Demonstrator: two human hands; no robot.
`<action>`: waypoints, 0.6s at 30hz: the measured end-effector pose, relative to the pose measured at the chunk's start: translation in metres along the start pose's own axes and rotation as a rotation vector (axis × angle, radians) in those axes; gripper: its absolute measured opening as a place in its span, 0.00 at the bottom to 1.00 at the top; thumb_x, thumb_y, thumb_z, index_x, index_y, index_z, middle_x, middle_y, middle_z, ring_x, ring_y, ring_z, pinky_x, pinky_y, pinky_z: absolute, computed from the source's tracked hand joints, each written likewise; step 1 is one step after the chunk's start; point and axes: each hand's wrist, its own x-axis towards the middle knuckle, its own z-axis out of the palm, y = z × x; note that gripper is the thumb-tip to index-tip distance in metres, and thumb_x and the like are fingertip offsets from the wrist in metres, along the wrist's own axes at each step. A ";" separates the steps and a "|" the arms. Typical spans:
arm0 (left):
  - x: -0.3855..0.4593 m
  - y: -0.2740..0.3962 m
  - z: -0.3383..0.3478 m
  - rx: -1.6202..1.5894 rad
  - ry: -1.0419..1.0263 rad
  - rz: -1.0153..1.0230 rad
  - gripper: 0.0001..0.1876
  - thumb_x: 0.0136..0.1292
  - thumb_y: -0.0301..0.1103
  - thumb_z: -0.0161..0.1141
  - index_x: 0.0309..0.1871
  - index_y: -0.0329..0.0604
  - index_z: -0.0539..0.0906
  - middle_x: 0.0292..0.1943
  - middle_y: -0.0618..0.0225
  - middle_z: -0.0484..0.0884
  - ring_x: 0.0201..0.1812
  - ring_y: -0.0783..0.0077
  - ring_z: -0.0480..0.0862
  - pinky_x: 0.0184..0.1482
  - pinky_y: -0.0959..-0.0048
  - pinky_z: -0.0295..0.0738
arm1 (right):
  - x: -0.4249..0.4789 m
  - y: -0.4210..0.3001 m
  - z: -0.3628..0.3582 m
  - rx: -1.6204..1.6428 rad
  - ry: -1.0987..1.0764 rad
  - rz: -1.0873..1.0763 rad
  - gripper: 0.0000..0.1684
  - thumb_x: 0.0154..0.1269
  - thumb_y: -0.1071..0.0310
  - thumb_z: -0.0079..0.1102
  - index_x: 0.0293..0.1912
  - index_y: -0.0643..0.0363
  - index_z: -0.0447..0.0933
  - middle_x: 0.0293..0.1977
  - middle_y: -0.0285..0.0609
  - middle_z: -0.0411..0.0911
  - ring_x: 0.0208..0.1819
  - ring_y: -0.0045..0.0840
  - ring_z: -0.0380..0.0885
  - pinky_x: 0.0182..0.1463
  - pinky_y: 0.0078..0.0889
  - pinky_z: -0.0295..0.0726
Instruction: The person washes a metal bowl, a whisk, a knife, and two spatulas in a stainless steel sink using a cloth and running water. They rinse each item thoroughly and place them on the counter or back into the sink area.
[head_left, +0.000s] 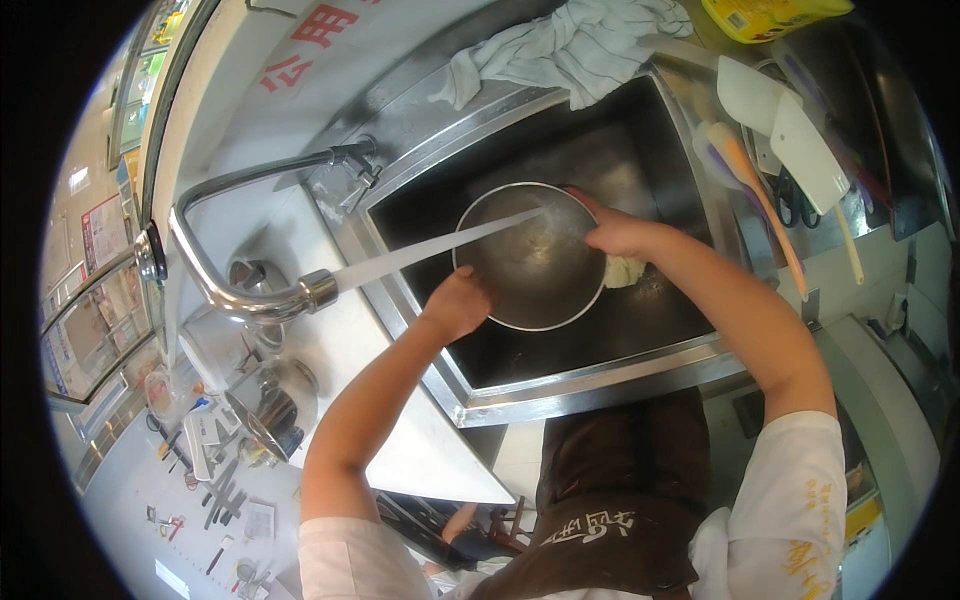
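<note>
Over the dark basin of a stainless steel sink (525, 409), I hold a round metal bowl (517, 270) by opposite sides of its rim. My left hand (459, 304) grips the near left edge, its thumb at the rim. On the right edge is my right hand (619, 229), with its fingers partly hidden behind the bowl. A stream of water (420, 253) runs from the chrome faucet (319, 291) into the bowl and splashes inside. Beneath my right hand, a pale yellowish cloth or sponge (625, 271) shows beside the bowl.
A striped white towel (570, 45) lies on the sink's back edge. White scrapers (810, 157), an orange-handled spatula (757, 199) and black-handled scissors (787, 202) lie to the right. Steel pots (274, 405) stand on the left counter, near a glass partition. Part of another person (461, 525) appears below.
</note>
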 end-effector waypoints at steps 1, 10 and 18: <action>0.005 0.007 -0.008 -0.015 0.000 0.017 0.11 0.63 0.33 0.54 0.44 0.53 0.86 0.43 0.74 0.85 0.52 0.72 0.82 0.57 0.69 0.70 | -0.001 0.011 -0.010 0.005 -0.032 -0.016 0.51 0.58 0.76 0.54 0.79 0.50 0.47 0.69 0.56 0.67 0.70 0.42 0.67 0.70 0.34 0.67; 0.003 0.030 -0.064 -0.060 -0.008 0.051 0.05 0.61 0.35 0.58 0.33 0.52 0.85 0.27 0.74 0.84 0.37 0.70 0.86 0.46 0.70 0.74 | -0.008 -0.009 -0.032 -0.044 0.009 -0.057 0.37 0.58 0.83 0.50 0.69 0.59 0.67 0.58 0.48 0.77 0.64 0.32 0.73 0.67 0.34 0.70; -0.012 0.013 -0.125 -0.522 0.319 0.091 0.14 0.60 0.45 0.67 0.24 0.48 0.82 0.22 0.69 0.81 0.32 0.64 0.82 0.44 0.68 0.72 | -0.001 -0.003 -0.046 -0.137 0.096 -0.088 0.29 0.60 0.72 0.57 0.63 0.58 0.74 0.56 0.50 0.80 0.58 0.36 0.78 0.61 0.34 0.75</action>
